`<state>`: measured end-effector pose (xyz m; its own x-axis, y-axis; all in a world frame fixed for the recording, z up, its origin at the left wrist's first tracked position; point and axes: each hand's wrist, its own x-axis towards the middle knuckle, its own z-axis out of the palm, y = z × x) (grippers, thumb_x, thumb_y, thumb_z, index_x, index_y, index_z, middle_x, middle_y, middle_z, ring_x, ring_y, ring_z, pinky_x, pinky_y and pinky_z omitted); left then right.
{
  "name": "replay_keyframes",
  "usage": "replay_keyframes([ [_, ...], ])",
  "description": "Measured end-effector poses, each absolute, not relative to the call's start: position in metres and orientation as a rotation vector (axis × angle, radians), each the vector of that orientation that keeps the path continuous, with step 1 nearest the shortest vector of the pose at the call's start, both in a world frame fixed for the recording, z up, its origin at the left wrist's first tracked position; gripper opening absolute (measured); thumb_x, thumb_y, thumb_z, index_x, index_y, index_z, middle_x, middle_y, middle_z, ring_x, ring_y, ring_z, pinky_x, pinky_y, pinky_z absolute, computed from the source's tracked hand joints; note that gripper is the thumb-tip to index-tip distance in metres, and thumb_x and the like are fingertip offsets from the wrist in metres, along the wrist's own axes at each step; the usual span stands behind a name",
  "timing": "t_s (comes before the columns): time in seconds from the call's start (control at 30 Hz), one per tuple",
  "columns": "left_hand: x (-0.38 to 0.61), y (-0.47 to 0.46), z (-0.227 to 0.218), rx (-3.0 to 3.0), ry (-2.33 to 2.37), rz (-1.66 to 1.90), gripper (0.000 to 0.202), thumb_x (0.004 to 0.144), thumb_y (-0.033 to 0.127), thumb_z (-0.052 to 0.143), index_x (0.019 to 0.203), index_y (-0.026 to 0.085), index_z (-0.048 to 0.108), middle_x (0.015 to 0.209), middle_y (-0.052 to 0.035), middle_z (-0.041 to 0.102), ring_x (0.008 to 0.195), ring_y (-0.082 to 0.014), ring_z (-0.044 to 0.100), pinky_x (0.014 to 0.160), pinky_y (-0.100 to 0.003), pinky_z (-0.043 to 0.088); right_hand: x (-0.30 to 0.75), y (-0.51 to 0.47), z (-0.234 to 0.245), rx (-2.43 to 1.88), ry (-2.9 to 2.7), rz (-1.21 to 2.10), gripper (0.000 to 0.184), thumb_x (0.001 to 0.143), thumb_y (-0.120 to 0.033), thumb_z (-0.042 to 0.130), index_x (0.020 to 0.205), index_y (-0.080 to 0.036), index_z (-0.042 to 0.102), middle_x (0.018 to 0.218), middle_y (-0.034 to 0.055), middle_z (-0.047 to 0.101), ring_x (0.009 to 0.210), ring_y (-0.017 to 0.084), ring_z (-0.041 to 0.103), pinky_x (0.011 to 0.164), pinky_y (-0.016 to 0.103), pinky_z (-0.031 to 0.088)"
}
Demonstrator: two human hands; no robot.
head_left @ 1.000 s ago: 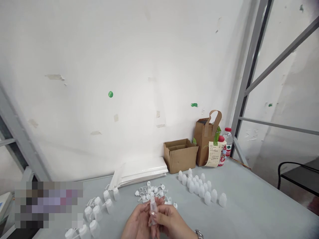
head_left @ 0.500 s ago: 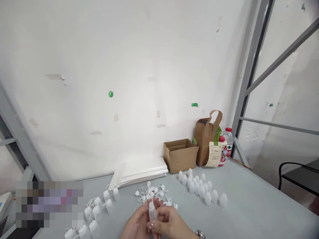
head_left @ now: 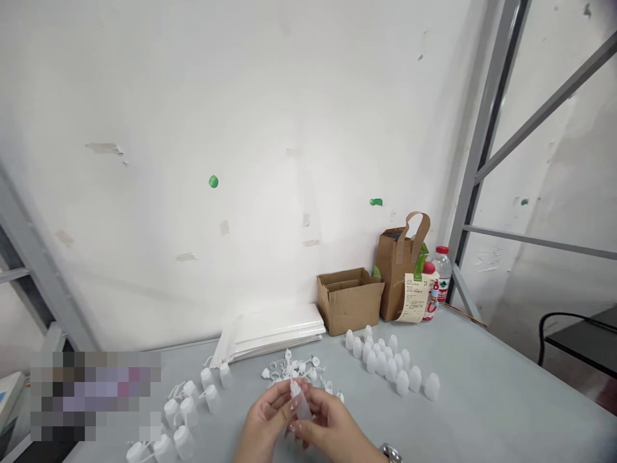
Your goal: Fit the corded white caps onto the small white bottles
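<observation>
While my left hand (head_left: 264, 418) and right hand (head_left: 332, 429) pinch one translucent plastic dropper bottle (head_left: 302, 404) between their half-curled fingers, I judge it light, thin-walled and slippery, best held by the body rather than the narrow tip. On the grey bench (head_left: 486, 392), nine white bottles with tethered caps (head_left: 189, 412) stand left of my hands. Directly ahead lies a tangled heap of small white caps (head_left: 292, 372), too jumbled to count, and about twenty white bottles (head_left: 391, 370) stand ahead and to the right.
</observation>
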<state>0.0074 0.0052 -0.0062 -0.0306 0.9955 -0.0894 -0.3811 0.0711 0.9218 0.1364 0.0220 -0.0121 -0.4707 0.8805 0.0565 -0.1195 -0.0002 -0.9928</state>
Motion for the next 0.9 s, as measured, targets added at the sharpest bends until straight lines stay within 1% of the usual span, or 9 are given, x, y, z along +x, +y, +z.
replay_keyframes([
  [0.07, 0.005, 0.006, -0.004, 0.836, 0.978, 1.306, 0.035, 0.056, 0.037, 0.076, 0.083, 0.016, 0.073, 0.090, -0.0141, 0.074, 0.063, -0.0210, 0.063, 0.052, -0.028, 0.043, 0.137, 0.023, -0.010, -0.756, -1.476, 1.700, 0.046, 0.059, -0.051, 0.070, 0.085, -0.014, 0.056, 0.070, 0.0002, 0.058, 0.059, 0.012, 0.051, 0.056, 0.025, 0.040],
  [0.13, 0.005, 0.005, -0.002, 0.819, 0.962, 1.309, 0.036, 0.056, 0.037, 0.076, 0.086, 0.016, 0.073, 0.095, -0.0146, 0.073, 0.068, -0.0220, 0.063, 0.051, -0.026, 0.041, 0.137, 0.024, -0.009, -0.758, -1.483, 1.731, 0.046, 0.061, -0.054, 0.068, 0.079, -0.014, 0.057, 0.065, 0.0004, 0.057, 0.056, 0.012, 0.051, 0.055, 0.026, 0.041],
  [0.27, 0.007, 0.003, 0.002, 0.767, 0.895, 1.310, 0.040, 0.057, 0.036, 0.076, 0.093, 0.018, 0.072, 0.101, -0.0141, 0.071, 0.090, -0.0283, 0.062, 0.069, -0.032, 0.045, 0.136, 0.021, -0.008, -0.850, -1.467, 1.625, 0.040, 0.062, -0.051, 0.068, 0.076, -0.016, 0.054, 0.065, 0.0006, 0.059, 0.059, 0.013, 0.053, 0.056, 0.025, 0.040],
  [0.37, 0.007, 0.002, 0.004, 0.722, 0.862, 1.294, 0.037, 0.055, 0.034, 0.075, 0.088, 0.017, 0.074, 0.096, -0.0137, 0.073, 0.100, -0.0307, 0.059, 0.087, -0.036, 0.040, 0.135, 0.019, -0.010, -0.961, -1.526, 1.442, 0.030, 0.066, -0.043, 0.067, 0.072, -0.018, 0.052, 0.066, 0.0009, 0.061, 0.060, 0.014, 0.054, 0.057, 0.024, 0.039],
  [0.47, 0.007, 0.001, 0.006, 0.684, 0.868, 1.280, 0.033, 0.057, 0.035, 0.074, 0.084, 0.017, 0.074, 0.093, -0.0131, 0.074, 0.103, -0.0312, 0.058, 0.094, -0.039, 0.035, 0.135, 0.017, -0.012, -1.093, -1.667, 1.229, 0.019, 0.070, -0.035, 0.062, 0.073, -0.017, 0.056, 0.066, 0.0018, 0.062, 0.058, 0.014, 0.051, 0.055, 0.024, 0.037],
  [0.57, 0.008, 0.000, 0.009, 0.684, 0.898, 1.275, 0.029, 0.058, 0.033, 0.072, 0.082, 0.016, 0.074, 0.092, -0.0131, 0.074, 0.103, -0.0307, 0.058, 0.095, -0.038, 0.035, 0.136, 0.017, -0.016, -1.204, -1.788, 1.006, 0.013, 0.073, -0.030, 0.060, 0.072, -0.016, 0.059, 0.067, 0.0033, 0.061, 0.059, 0.015, 0.049, 0.056, 0.024, 0.037],
  [0.7, 0.009, -0.002, 0.012, 0.678, 0.901, 1.273, 0.023, 0.060, 0.029, 0.068, 0.078, 0.016, 0.073, 0.088, -0.0118, 0.074, 0.100, -0.0299, 0.059, 0.091, -0.038, 0.038, 0.138, 0.016, -0.026, -1.194, -1.923, 0.800, 0.017, 0.079, -0.028, 0.053, 0.077, -0.016, 0.064, 0.070, 0.0065, 0.062, 0.064, 0.017, 0.051, 0.060, 0.026, 0.037],
  [0.8, 0.010, -0.002, 0.011, 0.674, 0.892, 1.279, 0.017, 0.061, 0.029, 0.066, 0.071, 0.017, 0.072, 0.084, -0.0094, 0.074, 0.096, -0.0290, 0.061, 0.086, -0.037, 0.040, 0.137, 0.015, -0.029, -1.173, -1.966, 0.755, 0.018, 0.079, -0.027, 0.051, 0.082, -0.016, 0.065, 0.071, 0.0074, 0.063, 0.065, 0.018, 0.051, 0.061, 0.026, 0.036],
  [0.9, 0.011, -0.003, 0.008, 0.657, 0.891, 1.282, 0.014, 0.061, 0.028, 0.065, 0.068, 0.017, 0.071, 0.078, -0.0076, 0.074, 0.091, -0.0271, 0.062, 0.081, -0.034, 0.042, 0.134, 0.014, -0.026, -1.213, -1.889, 0.847, 0.017, 0.076, -0.029, 0.053, 0.074, -0.017, 0.065, 0.066, 0.0052, 0.061, 0.061, 0.017, 0.050, 0.058, 0.026, 0.035],
])
